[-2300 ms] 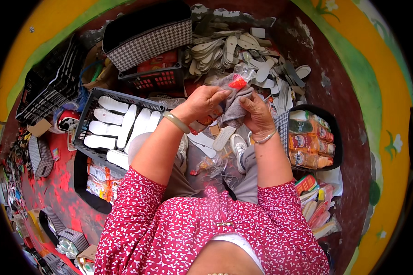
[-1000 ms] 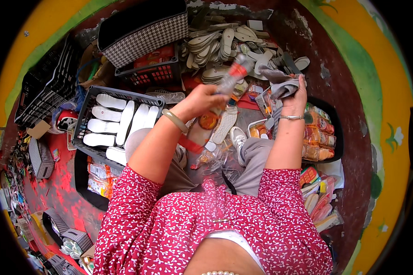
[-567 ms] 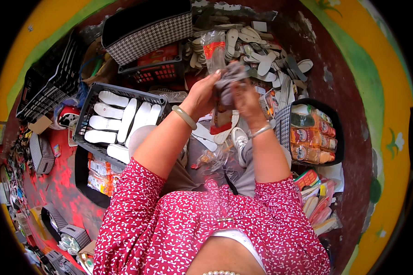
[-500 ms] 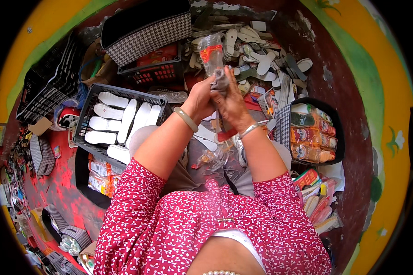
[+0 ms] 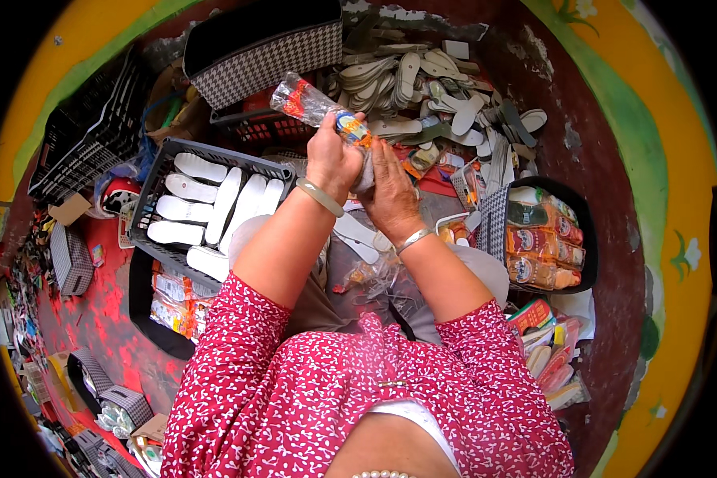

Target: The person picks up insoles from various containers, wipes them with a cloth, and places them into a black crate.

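A clear plastic bag (image 5: 303, 102) with red, yellow and blue print slants up and left in front of me. My left hand (image 5: 332, 162) is wrapped round its middle. My right hand (image 5: 391, 190) presses on its lower end, fingers fairly straight, palm turned in. Between the palms a greyish insole-like piece (image 5: 365, 174) shows; most of it is hidden by the hands. Just beyond them lies a large heap of pale insoles (image 5: 407, 76).
White insoles stand in a dark crate (image 5: 229, 164) on the left. At the right, a houndstooth bin (image 5: 494, 223) holds packaged insoles (image 5: 536, 240). Another houndstooth bin (image 5: 267, 64) sits on a crate beyond. Loose plastic wrappers (image 5: 378, 275) lie between my legs; more packs (image 5: 551, 354) lie at lower right.
The bag has tipped from nearly upright to leaning left, and blue and yellow print now shows. My left hand has moved slightly left and grips higher on it; both hands have shifted a little nearer.
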Motion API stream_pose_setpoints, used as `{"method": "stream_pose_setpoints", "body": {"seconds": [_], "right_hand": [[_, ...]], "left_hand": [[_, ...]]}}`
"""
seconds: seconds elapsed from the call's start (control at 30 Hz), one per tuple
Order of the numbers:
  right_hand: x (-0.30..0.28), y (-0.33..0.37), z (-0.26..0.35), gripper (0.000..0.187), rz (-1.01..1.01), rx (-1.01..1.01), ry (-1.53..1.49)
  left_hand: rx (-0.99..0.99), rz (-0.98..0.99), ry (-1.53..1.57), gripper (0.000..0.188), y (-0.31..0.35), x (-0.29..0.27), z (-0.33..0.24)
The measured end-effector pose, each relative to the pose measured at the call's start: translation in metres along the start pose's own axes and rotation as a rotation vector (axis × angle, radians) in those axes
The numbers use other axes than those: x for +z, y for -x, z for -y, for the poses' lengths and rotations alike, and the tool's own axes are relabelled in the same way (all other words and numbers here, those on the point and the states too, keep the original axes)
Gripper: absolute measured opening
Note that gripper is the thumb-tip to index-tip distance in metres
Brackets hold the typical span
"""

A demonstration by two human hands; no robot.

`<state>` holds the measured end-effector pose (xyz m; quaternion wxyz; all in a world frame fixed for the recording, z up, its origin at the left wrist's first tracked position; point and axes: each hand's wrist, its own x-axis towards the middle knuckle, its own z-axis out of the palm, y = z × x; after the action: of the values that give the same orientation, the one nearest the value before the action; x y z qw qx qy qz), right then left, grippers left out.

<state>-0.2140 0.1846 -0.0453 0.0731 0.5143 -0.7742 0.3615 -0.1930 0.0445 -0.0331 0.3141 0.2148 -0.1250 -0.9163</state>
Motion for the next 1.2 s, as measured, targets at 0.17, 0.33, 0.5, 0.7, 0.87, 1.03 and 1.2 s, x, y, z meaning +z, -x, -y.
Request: {"method": "stream_pose_setpoints", "body": {"seconds": [0.17, 0.33, 0.5, 0.7, 0.87, 1.03, 1.2], "right_hand": [[-0.013, -0.017, -0.028, 0.039, -0.121, 0.383, -0.665], [-0.046, -0.018, -0.015, 0.029, -0.023, 0.754, -1.574], [-0.042, -0.01, -0.015, 0.029, 0.104, 0.709, -1.578], [-0.052, -0.014, -0.054, 0.035, -0.091, 0.742, -1.268], [-0.089, -0.023, -0.011, 0.056, -0.324, 0.227, -1.061], [-0.059, -0.016, 0.009, 0.081, 0.028, -0.235, 0.09], [-0.059, -0.019, 0.005, 0.069, -0.099, -0.131, -0.022]], "left_hand": [[-0.06, 0.341, -0.334, 0.057, 0.035, 0.034, -0.007], [-0.099, 0.533, -0.523, 0.05, 0.036, 0.034, -0.019], [-0.11, 0.556, -0.545, 0.054, 0.043, 0.039, -0.024], [0.006, 0.566, -0.23, 0.062, 0.026, 0.03, -0.024], [-0.189, 0.486, -0.202, 0.051, 0.026, 0.025, -0.019], [-0.332, 0.41, -0.352, 0.065, 0.056, 0.031, 0.008], [-0.445, 0.614, -0.371, 0.082, 0.061, 0.023, 0.012]]}}
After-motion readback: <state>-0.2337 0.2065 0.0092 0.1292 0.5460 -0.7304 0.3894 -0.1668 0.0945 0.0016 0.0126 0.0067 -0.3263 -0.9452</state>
